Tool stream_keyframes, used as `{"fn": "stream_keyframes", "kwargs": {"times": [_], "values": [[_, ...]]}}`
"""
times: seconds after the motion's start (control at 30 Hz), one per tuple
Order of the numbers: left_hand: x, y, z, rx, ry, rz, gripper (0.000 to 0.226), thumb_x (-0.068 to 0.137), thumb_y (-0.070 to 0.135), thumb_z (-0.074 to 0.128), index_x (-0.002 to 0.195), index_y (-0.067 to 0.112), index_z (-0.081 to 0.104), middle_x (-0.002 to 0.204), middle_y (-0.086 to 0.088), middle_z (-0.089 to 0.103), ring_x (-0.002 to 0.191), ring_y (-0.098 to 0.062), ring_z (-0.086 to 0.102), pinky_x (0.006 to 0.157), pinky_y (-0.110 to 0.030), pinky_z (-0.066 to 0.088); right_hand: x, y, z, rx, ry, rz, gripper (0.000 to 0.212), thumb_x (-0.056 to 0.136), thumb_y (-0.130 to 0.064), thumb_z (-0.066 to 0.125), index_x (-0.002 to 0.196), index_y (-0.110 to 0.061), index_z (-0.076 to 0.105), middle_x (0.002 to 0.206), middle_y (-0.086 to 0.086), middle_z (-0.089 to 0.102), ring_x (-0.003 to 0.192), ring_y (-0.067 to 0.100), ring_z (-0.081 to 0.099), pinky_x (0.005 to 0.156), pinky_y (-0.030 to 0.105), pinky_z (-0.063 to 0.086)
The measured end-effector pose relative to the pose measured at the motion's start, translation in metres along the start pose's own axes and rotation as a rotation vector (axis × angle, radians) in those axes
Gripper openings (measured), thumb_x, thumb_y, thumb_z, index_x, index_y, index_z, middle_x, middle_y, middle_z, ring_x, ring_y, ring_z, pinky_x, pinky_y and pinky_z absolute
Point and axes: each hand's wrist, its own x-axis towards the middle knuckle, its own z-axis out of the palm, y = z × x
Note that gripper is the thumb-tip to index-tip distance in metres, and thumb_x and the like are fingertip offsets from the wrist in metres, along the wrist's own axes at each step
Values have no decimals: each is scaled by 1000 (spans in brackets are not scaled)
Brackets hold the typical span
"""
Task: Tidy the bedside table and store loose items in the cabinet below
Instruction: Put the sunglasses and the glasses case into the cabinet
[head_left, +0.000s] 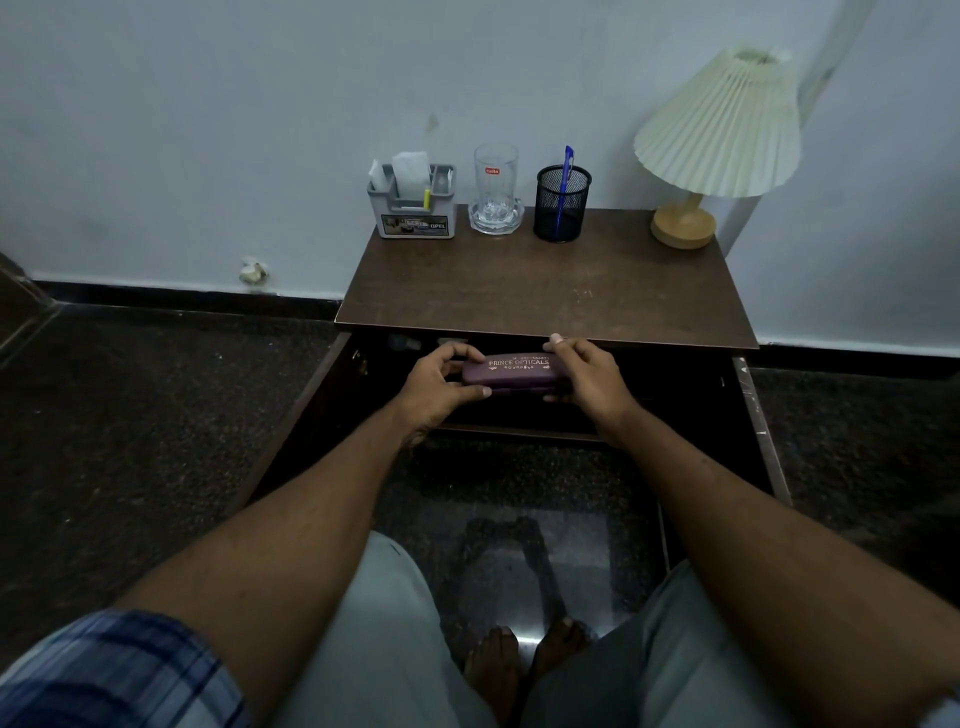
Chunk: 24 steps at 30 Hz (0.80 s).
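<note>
A purple spectacle case (511, 370) with gold lettering is held level in front of the open cabinet, just under the front edge of the brown bedside table (545, 291). My left hand (441, 382) grips its left end. My right hand (584, 376) grips its right end, thumb up at the table's edge. Both cabinet doors stand open, the left door (306, 421) and the right door (753, 431). The cabinet's inside is dark; a few small items show dimly at its upper left.
Along the table's back edge stand a grey organiser (413, 208) with papers, a glass (496, 189) on a coaster, a black mesh pen cup (562, 205) with a blue pen, and a pleated lamp (719, 140). Dark floor surrounds the table. My knees and feet are below.
</note>
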Motion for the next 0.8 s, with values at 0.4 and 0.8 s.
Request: {"fn": "stream_keyframes", "kwargs": {"times": [0.4, 0.8], "values": [[8, 8, 17, -343, 159, -112, 10, 97, 4, 63, 104, 10, 66, 100, -8, 66, 107, -24, 64, 77, -34, 64, 2, 9, -2, 123, -2, -5, 21, 91, -10, 72, 111, -11, 66, 114, 15, 64, 91, 16, 69, 66, 30, 60], [8, 7, 17, -278, 162, -75, 18, 94, -2, 65, 106, 10, 67, 116, -14, 66, 108, -25, 66, 80, -35, 64, 3, 9, -3, 51, -7, -74, 26, 91, -4, 70, 116, -10, 66, 124, 18, 66, 98, 19, 69, 72, 29, 62]]}}
